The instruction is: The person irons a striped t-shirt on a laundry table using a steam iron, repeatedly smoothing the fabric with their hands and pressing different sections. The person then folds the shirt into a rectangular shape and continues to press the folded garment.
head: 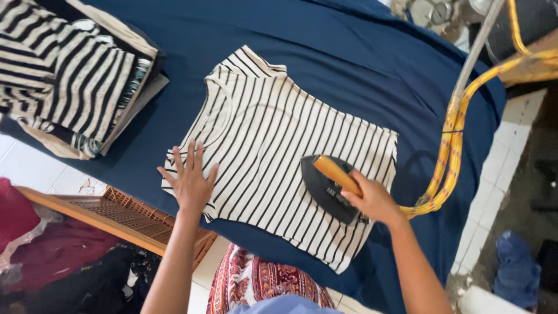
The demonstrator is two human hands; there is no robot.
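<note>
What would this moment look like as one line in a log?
left hand: flat on striped shirt | right hand: grips iron by handle | iron: on shirt | shirt: on blue cloth | folded pile: far left

I saw bare blue cloth open across the top middle of the frame. A stack of folded striped clothes blocked the upper left, and the yellow cord hung across the right side.
</note>
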